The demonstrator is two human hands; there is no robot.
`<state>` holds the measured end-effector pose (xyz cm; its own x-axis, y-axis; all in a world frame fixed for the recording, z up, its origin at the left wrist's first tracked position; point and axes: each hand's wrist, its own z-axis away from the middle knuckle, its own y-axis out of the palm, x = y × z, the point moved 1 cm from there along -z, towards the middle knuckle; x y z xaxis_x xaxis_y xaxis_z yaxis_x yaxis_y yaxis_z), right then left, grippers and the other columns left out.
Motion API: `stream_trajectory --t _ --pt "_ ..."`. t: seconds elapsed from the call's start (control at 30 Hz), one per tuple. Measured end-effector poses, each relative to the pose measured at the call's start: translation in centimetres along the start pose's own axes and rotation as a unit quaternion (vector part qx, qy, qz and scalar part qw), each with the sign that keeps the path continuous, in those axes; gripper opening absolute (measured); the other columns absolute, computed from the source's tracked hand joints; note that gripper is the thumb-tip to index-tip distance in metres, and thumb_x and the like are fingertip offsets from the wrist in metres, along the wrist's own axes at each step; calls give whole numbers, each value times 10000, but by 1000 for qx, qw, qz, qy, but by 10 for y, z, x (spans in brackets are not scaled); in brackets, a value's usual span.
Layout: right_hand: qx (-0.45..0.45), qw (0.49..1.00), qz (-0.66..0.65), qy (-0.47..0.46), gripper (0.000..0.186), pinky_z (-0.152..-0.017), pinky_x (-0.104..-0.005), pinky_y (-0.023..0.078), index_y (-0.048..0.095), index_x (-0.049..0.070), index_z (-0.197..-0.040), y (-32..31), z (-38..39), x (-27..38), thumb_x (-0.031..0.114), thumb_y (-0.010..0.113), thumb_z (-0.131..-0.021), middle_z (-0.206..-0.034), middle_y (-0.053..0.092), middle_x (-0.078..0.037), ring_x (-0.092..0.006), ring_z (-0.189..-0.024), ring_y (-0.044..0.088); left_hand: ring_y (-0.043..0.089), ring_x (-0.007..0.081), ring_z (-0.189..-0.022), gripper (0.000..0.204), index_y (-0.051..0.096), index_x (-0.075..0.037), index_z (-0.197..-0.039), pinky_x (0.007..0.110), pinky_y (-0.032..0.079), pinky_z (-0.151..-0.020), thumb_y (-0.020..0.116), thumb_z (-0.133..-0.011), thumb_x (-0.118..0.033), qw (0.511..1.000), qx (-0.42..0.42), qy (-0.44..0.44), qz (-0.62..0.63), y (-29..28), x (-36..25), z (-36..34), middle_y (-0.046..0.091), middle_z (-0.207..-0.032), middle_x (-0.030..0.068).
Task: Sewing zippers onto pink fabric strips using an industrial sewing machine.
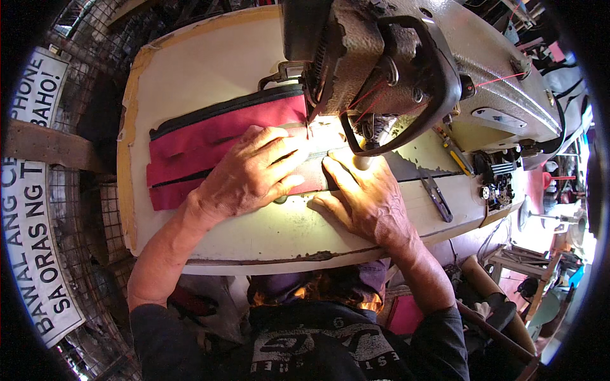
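Observation:
A red fabric piece (pixel 222 130) with a black band (pixel 222 109) along its far edge lies on the sewing machine's bed. My left hand (pixel 251 168) rests on top of it, fingers stretched toward the needle area. My right hand (pixel 368 197) is at the fabric's right end, its index finger touching the cloth and its thumb spread apart on the table. A strip like a zipper (pixel 316 154) runs between my hands. The sewing machine (pixel 375 57) stands over the cloth, its lamp lighting the needle area brightly. Glare and the machine head hide part of the stitching point.
On the right of the pale worktable (pixel 210 60) lie thread snips (pixel 436 199) and a yellow-handled cutter (pixel 459 159). Beside them is a bobbin winder (pixel 495 180). Red thread (pixel 499 80) runs along the machine. Wire mesh and white signs (pixel 38 247) stand at the left.

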<state>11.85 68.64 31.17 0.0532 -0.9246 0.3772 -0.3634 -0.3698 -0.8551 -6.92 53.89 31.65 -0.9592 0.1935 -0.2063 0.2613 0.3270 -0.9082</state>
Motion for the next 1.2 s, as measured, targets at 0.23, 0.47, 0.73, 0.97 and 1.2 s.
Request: stream_trajectory --t 0.23,0.47,0.73,0.97,1.2 --pt "-10 1000 18 -6 598 -961 -468 458 627 -22 -1215 0 -2 -1 418 782 -840 -1152 633 -173 -358 -1047 599 585 246 -1159 452 665 -19 -1241 414 459 -1016 757 -838 -201 1000 18 -18 6 -3 -2 -2 663 -1263 95" --pt "23 1000 4 1 704 -917 -459 451 599 -23 -1309 4 -9 -1 503 733 -861 -1103 664 -181 -348 -1005 603 594 302 -988 333 707 -9 -1052 459 484 -897 786 -770 -166 999 -32 -10 29 -2 -5 -4 638 -1000 100" --pt "34 999 20 13 731 -848 -438 443 596 -16 -1329 3 -7 0 524 735 -855 -967 661 -159 -330 -901 608 608 295 -1070 367 702 -25 -1100 465 480 -928 795 -773 -161 999 -32 -11 25 0 -3 0 664 -1100 102" --pt "-105 994 28 -16 571 -990 -488 478 657 40 -1240 -30 20 1 279 873 -768 -1198 641 -126 -317 -1154 601 579 258 -1173 365 688 -8 -1127 445 436 -1001 773 -821 -189 1000 -10 -5 29 -3 1 1 674 -1177 94" --pt "-286 834 447 152 391 -1035 -347 515 649 58 -1361 -230 96 -96 246 418 -1107 -1366 668 -67 -218 -1222 648 576 274 -1183 354 697 -3 -1101 440 442 -1015 786 -806 -176 998 -30 14 49 0 7 -2 669 -1136 93"
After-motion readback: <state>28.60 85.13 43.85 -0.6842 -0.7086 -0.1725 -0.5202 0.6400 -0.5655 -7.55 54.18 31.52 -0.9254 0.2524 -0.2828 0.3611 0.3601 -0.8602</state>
